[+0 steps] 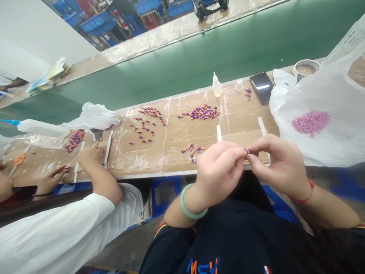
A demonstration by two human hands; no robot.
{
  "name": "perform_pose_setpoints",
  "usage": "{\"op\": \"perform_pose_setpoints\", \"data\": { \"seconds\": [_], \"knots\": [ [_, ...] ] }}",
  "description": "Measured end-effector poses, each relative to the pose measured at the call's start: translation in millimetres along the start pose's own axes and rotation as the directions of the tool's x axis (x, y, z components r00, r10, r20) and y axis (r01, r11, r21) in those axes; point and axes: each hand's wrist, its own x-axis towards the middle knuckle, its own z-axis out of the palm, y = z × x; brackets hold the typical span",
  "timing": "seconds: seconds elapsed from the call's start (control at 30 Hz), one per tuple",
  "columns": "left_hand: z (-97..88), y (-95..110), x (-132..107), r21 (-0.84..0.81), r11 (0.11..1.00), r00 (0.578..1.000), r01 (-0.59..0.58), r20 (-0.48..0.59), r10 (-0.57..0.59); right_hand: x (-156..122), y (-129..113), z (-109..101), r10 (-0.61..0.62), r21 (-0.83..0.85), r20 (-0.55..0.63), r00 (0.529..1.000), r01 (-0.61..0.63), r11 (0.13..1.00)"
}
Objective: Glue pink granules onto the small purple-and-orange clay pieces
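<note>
My left hand (218,175), with a green bangle at its wrist, is pinched closed at the table's front edge. Facing it, my right hand (278,165), a red cord round its wrist, closes thumb and finger on the same spot. A small purple piece with a pale band (246,151) shows between the fingertips of both hands; most of it is hidden. Just left of my left hand lies a loose group of small purple-and-orange pieces (191,152). A larger pile of such pieces (204,112) lies farther back. Small pink bits (310,123) are heaped on a white plastic sheet (336,95) at right.
A small dropper bottle (217,85), a phone (261,87) and a tape roll (306,68) stand along the back edge. Rows of pieces (144,129) lie left. A co-worker's hand (90,155) works farther left, near a large squeeze bottle (42,128). A green belt (182,62) runs behind.
</note>
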Motion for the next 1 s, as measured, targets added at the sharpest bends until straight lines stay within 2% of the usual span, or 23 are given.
{"op": "perform_pose_setpoints", "data": {
  "seconds": [0.2,0.37,0.67,0.77,0.87,0.93,1.0],
  "knots": [
    [0.7,0.2,-1.3,0.087,0.994,0.998,-0.058,0.018,0.057,1.1,2.0,-1.3,0.011,-0.007,-0.003,1.0,-0.011,1.0],
    [2.5,-1.6,-1.4,0.086,0.994,0.998,-0.066,0.021,0.064,2.8,4.7,-2.8,0.007,0.027,0.0,1.0,-0.007,1.0],
    [3.4,-1.6,0.9,0.088,0.995,0.998,-0.045,0.042,0.041,1.7,9.1,-1.9,0.036,0.071,0.016,0.999,-0.037,0.997],
    [1.3,-5.4,0.7,0.035,0.999,0.998,-0.002,0.062,0.0,-1.7,16.2,-4.1,0.05,0.132,0.019,0.999,-0.053,0.99],
    [-5.3,-14.7,-5.6,-0.052,0.991,0.986,0.123,0.118,-0.116,-11.5,41.0,-22.6,0.139,0.086,-0.05,0.989,-0.135,0.987],
    [-11.2,-23.0,-14.8,-0.08,0.968,0.962,0.238,0.159,-0.223,-23.7,69.3,-48.1,0.198,-0.086,-0.124,0.972,-0.209,0.974],
    [-16.4,-31.0,-26.8,-0.096,0.937,0.932,0.335,0.181,-0.315,-38.8,103.2,-80.1,0.224,-0.338,-0.223,0.949,-0.291,0.895]
  ]
}}
